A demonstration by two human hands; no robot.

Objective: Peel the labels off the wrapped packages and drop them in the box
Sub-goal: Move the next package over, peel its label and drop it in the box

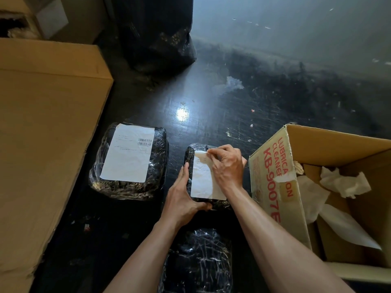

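Paper label (204, 178): stuck along the small wrapped package (195, 153), long axis running away from the body.
Right hand (227, 163): pinched on the label's far corner.
Left hand (182, 195): clamped on the package's near-left edge.
Box (273, 166): just right, nearest the right hand.
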